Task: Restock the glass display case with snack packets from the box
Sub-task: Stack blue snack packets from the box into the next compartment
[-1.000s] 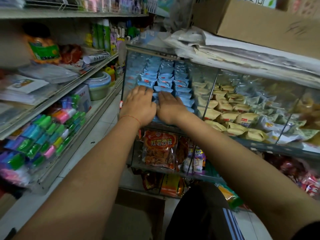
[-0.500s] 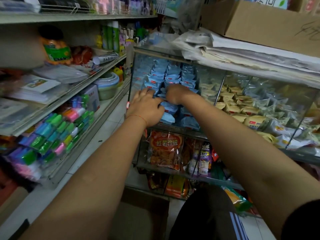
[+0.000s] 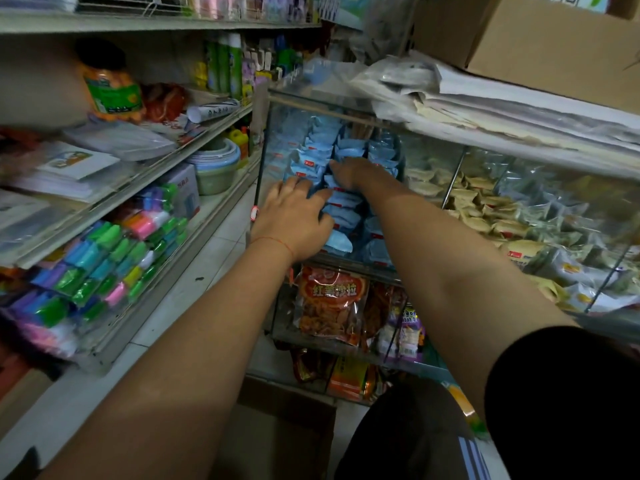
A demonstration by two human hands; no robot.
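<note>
While both arms reach into the glass display case (image 3: 273, 140), the left hand (image 3: 294, 216) lies flat, fingers spread, on the blue snack packets (image 3: 341, 211) near the case's front edge. Farther inside the case, the right hand (image 3: 356, 173) presses its straight fingers on the same packets. Below the case, a cardboard box (image 3: 277, 431) sits on the floor.

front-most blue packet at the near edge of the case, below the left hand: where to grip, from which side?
Pinch the blue packet by its crimped near edge, coming from the open front and slightly above. It lies flat, tilted toward the front, with neighbouring packets packed behind and beside it and the left hand resting over its far part, so only that near edge is free.
</note>
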